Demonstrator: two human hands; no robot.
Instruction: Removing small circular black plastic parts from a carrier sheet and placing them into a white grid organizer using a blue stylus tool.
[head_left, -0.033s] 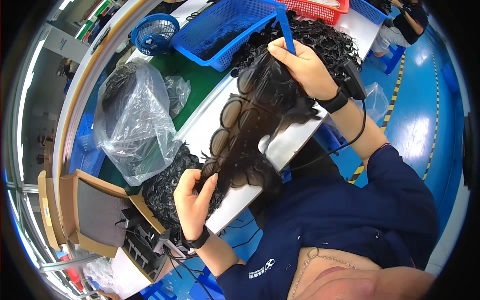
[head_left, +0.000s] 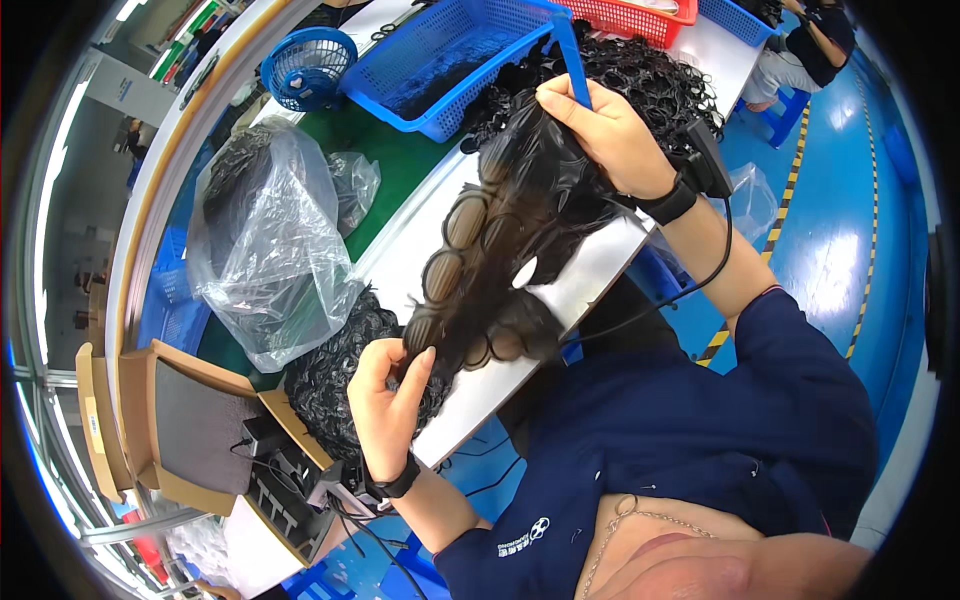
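Combing a curly black hair bundle [head_left: 505, 260] stretched between two hands over the white table edge [head_left: 590, 275].

The right hand [head_left: 610, 135] is closed around a blue comb [head_left: 572, 55] at the bundle's upper end; the left hand [head_left: 385, 405] pinches the looped curls at its lower end between thumb and fingers. A blue basket [head_left: 450, 60], a red basket [head_left: 630, 18], a blue fan [head_left: 308, 62] and a clear plastic bag [head_left: 265, 250] lie beyond, with more curly hair [head_left: 335, 375] beside the left hand.

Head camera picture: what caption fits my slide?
Left hand holds a dark curly wig on a white table while right hand combs with a blue comb.
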